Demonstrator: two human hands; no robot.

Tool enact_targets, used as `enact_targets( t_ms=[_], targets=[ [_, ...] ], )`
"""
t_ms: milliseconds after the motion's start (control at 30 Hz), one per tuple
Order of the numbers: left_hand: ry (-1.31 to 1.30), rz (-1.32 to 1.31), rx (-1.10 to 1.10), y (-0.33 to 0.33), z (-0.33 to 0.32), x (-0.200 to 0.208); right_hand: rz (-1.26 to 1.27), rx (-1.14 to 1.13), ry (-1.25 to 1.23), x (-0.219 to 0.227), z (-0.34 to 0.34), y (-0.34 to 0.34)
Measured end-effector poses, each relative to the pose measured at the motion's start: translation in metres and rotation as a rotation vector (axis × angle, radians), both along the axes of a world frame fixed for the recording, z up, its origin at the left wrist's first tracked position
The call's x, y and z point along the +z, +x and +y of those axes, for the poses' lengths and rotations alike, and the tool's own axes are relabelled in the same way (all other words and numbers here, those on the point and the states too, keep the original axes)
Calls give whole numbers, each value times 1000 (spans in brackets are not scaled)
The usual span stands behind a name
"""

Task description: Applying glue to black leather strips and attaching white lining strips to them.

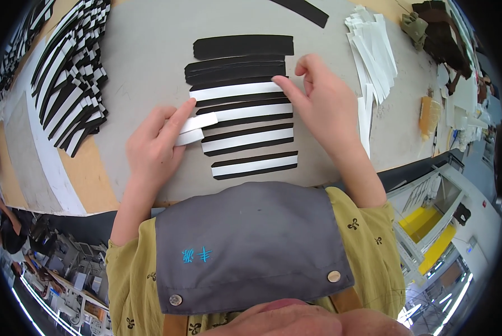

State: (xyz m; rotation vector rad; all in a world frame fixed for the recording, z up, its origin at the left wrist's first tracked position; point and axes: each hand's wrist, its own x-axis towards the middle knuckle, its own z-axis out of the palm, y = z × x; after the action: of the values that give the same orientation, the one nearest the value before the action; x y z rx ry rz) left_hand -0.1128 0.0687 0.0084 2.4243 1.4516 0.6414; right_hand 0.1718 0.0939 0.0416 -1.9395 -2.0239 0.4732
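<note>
Several black strips lie in a column in front of me, the nearer ones each with a white strip along the middle. My left hand point(157, 137) is closed on white strips point(206, 120), whose ends stick out over the black ones. Its index fingertip touches the left end of the farthest laid white strip point(234, 91). The thumb of my right hand point(326, 103) rests on that strip's right end, its other fingers apart and holding nothing. Beyond it are bare black strips point(234, 71) and a wider black piece point(242, 46).
At the left is a big pile of black-and-white strips point(71, 84). Loose white strips point(374, 59) lie at the right, near a dark cloth point(444, 36) and a yellowish block point(429, 116). Another black strip point(301, 11) lies at the far edge of the grey tabletop point(150, 50).
</note>
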Motion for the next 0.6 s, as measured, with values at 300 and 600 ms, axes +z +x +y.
enact_targets(
  t_ms=[300, 600],
  targets=[
    [97, 33, -293, 46, 19, 18, 198, 12, 238, -28, -53, 23],
    [-19, 126, -288, 67, 23, 8, 25, 154, 275, -31, -55, 16]
  ],
)
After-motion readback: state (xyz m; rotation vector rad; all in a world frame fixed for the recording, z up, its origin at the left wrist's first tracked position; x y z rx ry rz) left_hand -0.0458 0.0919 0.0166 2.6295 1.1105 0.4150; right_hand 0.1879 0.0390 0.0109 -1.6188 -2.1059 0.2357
